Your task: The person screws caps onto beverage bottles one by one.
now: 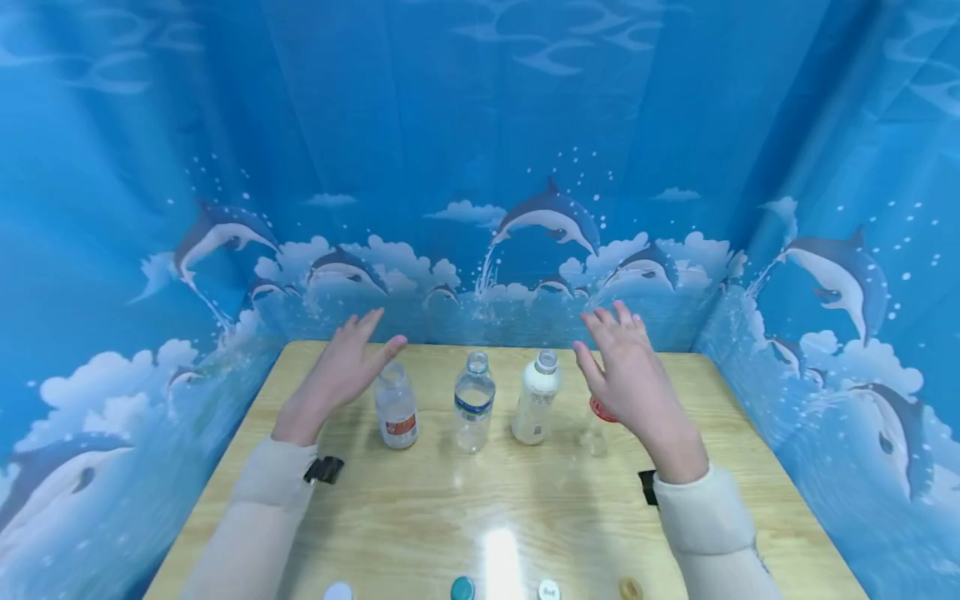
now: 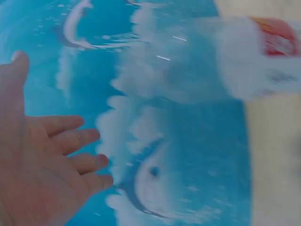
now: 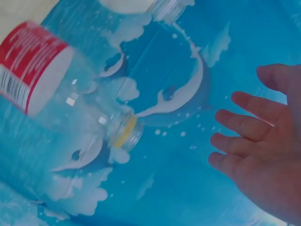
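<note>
My left hand [image 1: 337, 371], palm down with fingers extended, hovers over the table left of a clear bottle [image 1: 398, 412] with a red-and-white label. My right hand [image 1: 637, 383] is also raised and straight-fingered. It partly covers a clear red-labelled bottle [image 1: 595, 440], whose uncapped neck with a yellow ring [image 3: 126, 132] shows in the right wrist view. Between the hands stand a clear bottle with a blue label band [image 1: 474, 417] and a white bottle [image 1: 536, 400]. Both wrist views show the fingers [image 2: 70, 141] apart from the bottles and nothing held.
Along the near edge of the wooden table [image 1: 450, 500] lie a whitish cap [image 1: 338, 592], a teal cap [image 1: 462, 588], a white cap [image 1: 549, 590] and a tan cap [image 1: 630, 589]. A blue dolphin-print curtain [image 1: 450, 125] borders the back and both sides.
</note>
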`<state>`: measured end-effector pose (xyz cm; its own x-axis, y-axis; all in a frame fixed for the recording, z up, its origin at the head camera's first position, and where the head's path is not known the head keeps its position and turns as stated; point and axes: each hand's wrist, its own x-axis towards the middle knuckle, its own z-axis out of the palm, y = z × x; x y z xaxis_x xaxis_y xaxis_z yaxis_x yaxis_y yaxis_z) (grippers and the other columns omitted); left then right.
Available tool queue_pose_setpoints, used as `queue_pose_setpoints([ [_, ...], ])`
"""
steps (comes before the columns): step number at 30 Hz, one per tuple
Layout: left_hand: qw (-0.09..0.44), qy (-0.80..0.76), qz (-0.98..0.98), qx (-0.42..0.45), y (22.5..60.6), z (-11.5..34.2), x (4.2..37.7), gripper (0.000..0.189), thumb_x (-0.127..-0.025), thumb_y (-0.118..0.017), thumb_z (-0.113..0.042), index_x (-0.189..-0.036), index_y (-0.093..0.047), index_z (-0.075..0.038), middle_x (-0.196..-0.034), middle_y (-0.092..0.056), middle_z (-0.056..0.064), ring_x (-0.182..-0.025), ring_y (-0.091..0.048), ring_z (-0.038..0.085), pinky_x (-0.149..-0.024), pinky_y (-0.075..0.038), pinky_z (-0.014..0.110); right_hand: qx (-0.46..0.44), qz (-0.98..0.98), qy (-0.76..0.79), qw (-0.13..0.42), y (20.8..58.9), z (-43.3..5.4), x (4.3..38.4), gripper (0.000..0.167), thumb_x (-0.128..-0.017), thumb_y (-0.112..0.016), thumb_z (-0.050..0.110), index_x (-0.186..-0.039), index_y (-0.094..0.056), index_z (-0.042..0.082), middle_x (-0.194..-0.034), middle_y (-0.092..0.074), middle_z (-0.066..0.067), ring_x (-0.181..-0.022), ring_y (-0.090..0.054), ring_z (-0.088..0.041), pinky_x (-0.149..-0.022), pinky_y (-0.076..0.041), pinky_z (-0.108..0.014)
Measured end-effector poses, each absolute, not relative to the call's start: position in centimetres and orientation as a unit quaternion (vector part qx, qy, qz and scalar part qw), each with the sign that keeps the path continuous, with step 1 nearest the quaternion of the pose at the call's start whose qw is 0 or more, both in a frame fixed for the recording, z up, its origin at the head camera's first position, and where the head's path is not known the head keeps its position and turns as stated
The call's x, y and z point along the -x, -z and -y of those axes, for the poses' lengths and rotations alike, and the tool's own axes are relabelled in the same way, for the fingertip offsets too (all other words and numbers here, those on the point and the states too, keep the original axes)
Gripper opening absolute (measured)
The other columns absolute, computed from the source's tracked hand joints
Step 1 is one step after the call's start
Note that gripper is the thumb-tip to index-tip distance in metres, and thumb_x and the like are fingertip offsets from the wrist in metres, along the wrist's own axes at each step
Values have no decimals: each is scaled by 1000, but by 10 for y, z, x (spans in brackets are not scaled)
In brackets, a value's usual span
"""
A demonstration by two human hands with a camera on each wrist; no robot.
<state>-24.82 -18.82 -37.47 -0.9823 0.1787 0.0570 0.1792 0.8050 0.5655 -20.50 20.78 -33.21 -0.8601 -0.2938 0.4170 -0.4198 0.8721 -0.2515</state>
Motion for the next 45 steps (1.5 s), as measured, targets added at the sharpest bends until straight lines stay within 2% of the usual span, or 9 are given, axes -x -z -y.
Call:
queue_pose_setpoints([
  [5,-32,304,950,67,413,209,244,101,-100,-35,-81,-170,-16,-12,-173,-20,26,-157,-20,55,-123,-21,74,-254,923,-179,225,345,-180,189,40,-107,-63,22,-140,-64,-2,-142,-64,-26,-150,-42,-49,-124,-31,-66],
  [12,-50,319,945,58,454,216,236,99,-100,-42,-79,-170,-19,-11,-167,-32,31,-147,-38,58,-118,-33,73,-357,875,-214,246,373,-130,166,31,-100,-73,18,-128,-73,4,-128,-75,-14,-140,-58,-39,-115,-48,-56],
  [18,-52,319,945,56,471,210,233,102,-97,-48,-80,-169,-21,-12,-163,-39,30,-143,-44,59,-114,-37,74,-423,850,-210,234,405,-91,154,23,-98,-75,21,-116,-75,9,-119,-78,-6,-132,-65,-34,-113,-52,-49],
  [25,-43,326,942,60,477,208,231,100,-98,-53,-76,-168,-24,-12,-160,-44,31,-140,-49,57,-112,-41,73,-455,852,-175,191,434,-58,144,25,-99,-74,28,-117,-76,11,-114,-80,-2,-126,-69,-28,-112,-53,-42],
  [32,-40,334,940,52,480,205,233,101,-96,-54,-78,-168,-25,-13,-159,-45,31,-138,-51,57,-110,-42,74,-450,864,-154,164,453,-40,151,27,-100,-72,28,-121,-76,11,-117,-79,-1,-121,-71,-24,-109,-54,-39],
  [40,-14,341,938,65,484,204,239,97,-98,-57,-73,-164,-34,-6,-154,-51,31,-138,-52,55,-112,-41,72,-433,881,-126,142,478,-23,166,29,-102,-69,28,-124,-75,10,-116,-80,-1,-110,-72,-17,-101,-57,-32],
  [45,-10,345,936,73,483,205,239,94,-99,-56,-72,-162,-38,-6,-156,-51,28,-141,-50,53,-114,-40,71,-434,883,-101,146,488,-15,171,28,-101,-70,31,-122,-75,13,-113,-80,2,-105,-73,-13,-94,-58,-27],
])
